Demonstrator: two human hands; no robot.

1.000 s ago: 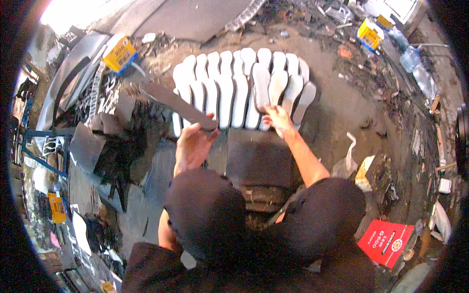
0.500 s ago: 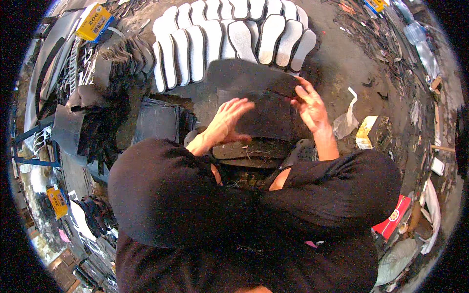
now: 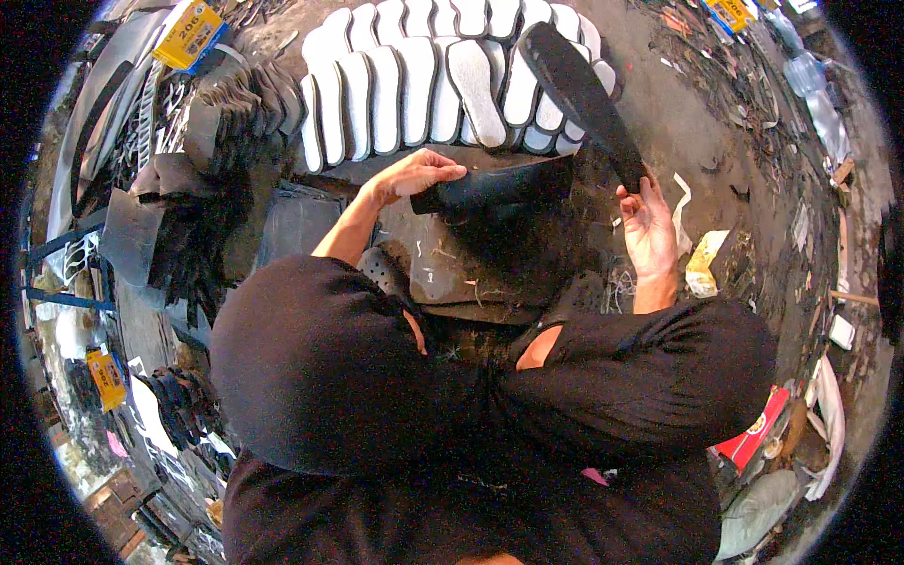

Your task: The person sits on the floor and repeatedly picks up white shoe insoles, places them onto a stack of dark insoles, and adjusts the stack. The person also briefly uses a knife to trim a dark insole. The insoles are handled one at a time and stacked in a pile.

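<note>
The fingers [image 3: 449,172] of your left hand [image 3: 412,176] are pinched together on the left end of a black sheet [image 3: 504,185]. That sheet bows across in front of you, its right end reaching toward your other hand but not touching it. The fingers [image 3: 646,191] of your right hand [image 3: 652,234] are clamped on the near end of a dark sole [image 3: 584,94], with the palm turned partly up. The sole slants away from you, up and to the left, and its far end covers part of the white soles [image 3: 388,99] in view; you cannot tell whether it touches them.

Below the sheet, between your knees, is a brown board [image 3: 444,268] with small scraps on it. Just past the sheet, the white soles lie in two overlapping rows, with one loose sole [image 3: 477,89] tilted on top of the near row.

Left of the rows stands a bunch of brown soles [image 3: 268,102] packed close together; nearer you are flat dark sheets [image 3: 299,226]. To your right, a pale strip [image 3: 681,202] and a yellow scrap [image 3: 704,266] lie on the floor [image 3: 702,122]. Further out are a yellow box [image 3: 188,36] at upper left, a clear bottle [image 3: 802,75] at upper right and a red box [image 3: 756,428] at lower right.
</note>
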